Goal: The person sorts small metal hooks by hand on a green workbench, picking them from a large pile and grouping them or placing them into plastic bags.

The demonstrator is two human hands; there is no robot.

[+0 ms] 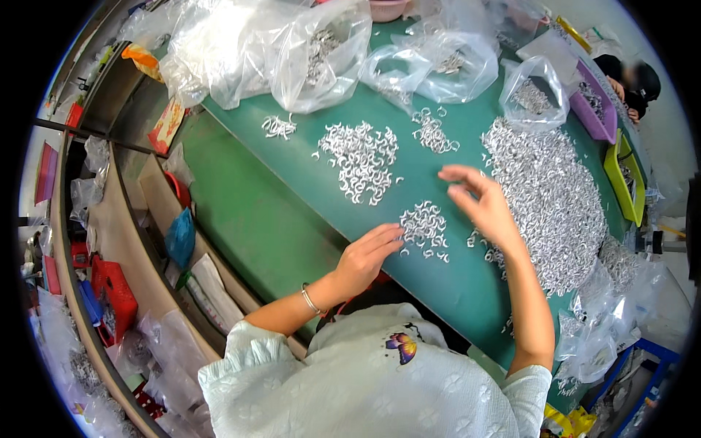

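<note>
Left hand [365, 255] flat, fingers on small cluster of metal hooks [425, 228] mid green counter [292, 219]; right hand [478, 201] open, empty, above; hooks likely light, stiff, slippery, best pinched singly at the curve.

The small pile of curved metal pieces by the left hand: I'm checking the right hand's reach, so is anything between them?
Nothing visible. Only bare green table lies between the right hand and the small pile, whose edge the left hand touches.
</note>
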